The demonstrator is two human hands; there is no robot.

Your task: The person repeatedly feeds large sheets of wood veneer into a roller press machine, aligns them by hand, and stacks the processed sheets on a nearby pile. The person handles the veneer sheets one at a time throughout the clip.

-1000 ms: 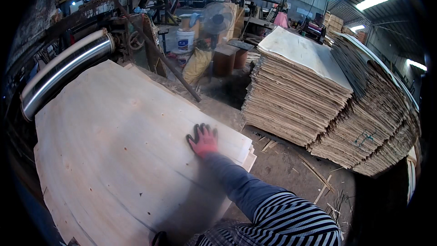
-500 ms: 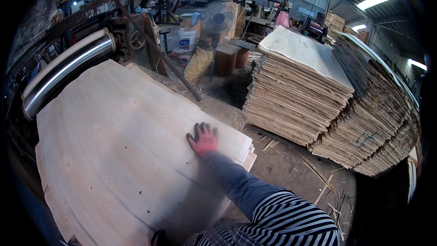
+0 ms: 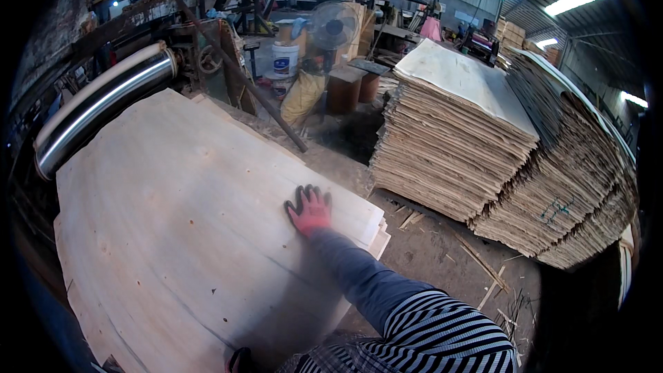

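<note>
My right hand (image 3: 310, 211), in a red glove with black fingertips, lies flat with its fingers spread on the top wood veneer sheet (image 3: 166, 200). It rests near the right edge of that pale, wide sheet, which has small dark knots and long streaks. More sheets show beneath it along the right edge. At the bottom of the view, only a dark gloved bit of my left hand (image 3: 239, 359) shows by the sheet's near edge; its fingers cannot be made out.
Shiny metal rollers (image 3: 107, 114) stand beyond the sheet at left. A bar (image 3: 255, 90) slants down near its far edge. Tall veneer stacks (image 3: 449, 145) stand at right. Wood scraps (image 3: 483, 262) litter the floor. Behind are a fan (image 3: 334, 26), a white bucket (image 3: 284, 60) and a yellow sack (image 3: 302, 99).
</note>
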